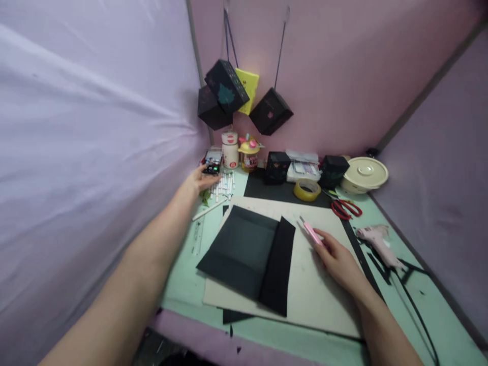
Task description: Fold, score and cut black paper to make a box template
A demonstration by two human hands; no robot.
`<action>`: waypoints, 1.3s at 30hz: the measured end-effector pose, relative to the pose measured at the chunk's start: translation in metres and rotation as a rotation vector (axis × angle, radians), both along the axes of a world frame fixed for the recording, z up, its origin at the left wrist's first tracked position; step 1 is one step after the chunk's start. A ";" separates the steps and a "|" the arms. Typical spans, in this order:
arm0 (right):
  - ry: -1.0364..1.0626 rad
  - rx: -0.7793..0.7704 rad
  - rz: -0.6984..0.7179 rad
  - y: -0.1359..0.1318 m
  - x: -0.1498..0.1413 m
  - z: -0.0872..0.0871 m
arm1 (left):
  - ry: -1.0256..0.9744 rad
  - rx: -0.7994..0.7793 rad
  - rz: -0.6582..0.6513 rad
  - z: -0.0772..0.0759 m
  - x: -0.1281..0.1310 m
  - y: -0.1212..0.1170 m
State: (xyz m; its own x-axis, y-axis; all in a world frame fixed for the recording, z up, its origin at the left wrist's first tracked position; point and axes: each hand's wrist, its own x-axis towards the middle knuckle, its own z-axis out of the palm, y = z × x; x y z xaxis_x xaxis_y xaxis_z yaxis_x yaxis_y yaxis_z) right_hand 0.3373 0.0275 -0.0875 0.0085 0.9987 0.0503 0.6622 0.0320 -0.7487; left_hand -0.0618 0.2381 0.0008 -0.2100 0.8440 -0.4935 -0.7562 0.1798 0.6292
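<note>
"One pink craft knife (313, 234) is gripped in the right hand (335, 259); and the left hand (202, 181)?"

"It is spread open by the phone (212, 165), well apart from the other; whether the phone is touched cannot be told."

"Where is the black paper (244, 249) kept?"

"Between the hands, with its folded flap (280, 269) turned toward the right one. It should be found light, fairly stiff and easily creased, so it is best lifted by its outer edges. The knife, probably light and rigid, is best held behind its blade (302, 219)."

"And the surroundings?"

"A pale board (320, 305) is set beneath the paper, on a green table (179, 290). Beyond both hands, black boxes (270, 112) are hung before a pink wall (335, 76)."
</note>
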 end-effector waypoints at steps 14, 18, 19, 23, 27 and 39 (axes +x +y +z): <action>0.075 0.094 -0.027 0.000 -0.002 -0.001 | 1.648 0.862 -0.935 -0.055 0.181 -0.335; 0.053 0.146 -0.010 0.000 -0.001 -0.002 | 1.847 0.755 -0.738 -0.078 0.176 -0.336; 0.050 0.156 -0.009 0.001 -0.001 -0.002 | 1.849 0.744 -0.631 -0.077 0.170 -0.329; 0.047 0.184 -0.021 0.001 -0.001 -0.004 | 1.742 0.527 -0.385 -0.067 0.152 -0.293; 0.029 0.242 -0.081 0.000 -0.001 -0.001 | 1.535 0.505 -0.582 -0.061 0.152 -0.269; 0.122 0.512 -0.328 0.003 0.009 -0.001 | 0.232 0.601 0.069 -0.001 0.120 -0.272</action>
State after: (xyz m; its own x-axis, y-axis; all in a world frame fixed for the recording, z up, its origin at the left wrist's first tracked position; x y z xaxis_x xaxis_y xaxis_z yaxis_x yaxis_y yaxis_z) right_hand 0.3463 0.0303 -0.0883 0.3466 0.7924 0.5019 0.6090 0.2169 -0.7629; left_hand 0.0579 -0.0337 0.0000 -0.3182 0.9397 0.1258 -0.5855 -0.2991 0.7535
